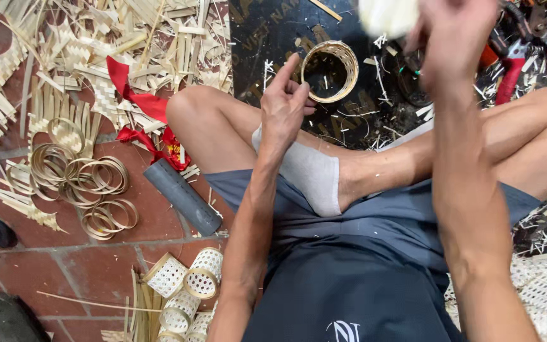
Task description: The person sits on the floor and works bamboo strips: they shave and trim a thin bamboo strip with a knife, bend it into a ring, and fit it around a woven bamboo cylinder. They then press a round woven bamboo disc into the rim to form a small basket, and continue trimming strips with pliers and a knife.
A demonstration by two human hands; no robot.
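The left hand (284,104) is held loosely curled over the raised knee, its fingers bent and the forefinger lifted; nothing is gripped in it, though its fingertips lie just beside a small bamboo ring (330,71) that rests flat on a dark mat (267,31) in front of the crossed legs. The ring is laid with its opening upward, so that its rim is within easy reach. The right hand (454,38) is raised near the top of the view and is blurred; a pale, whitish object (384,16) is seen against it, seemingly held, but what it is and how firmly it is clasped cannot be told.

A grey sock (311,174) is worn on the foot tucked across the lap. To the left, on the red tiled floor (52,266), thin coiled bamboo hoops (83,183) are heaped together beside split strips and woven offcuts (96,50), with a red ribbon (144,120) and a grey tube (182,196) close by. Finished small woven baskets (185,285) are gathered near the left elbow. Red-handled pliers (514,63) lie on the mat at the upper right, kept within arm's reach
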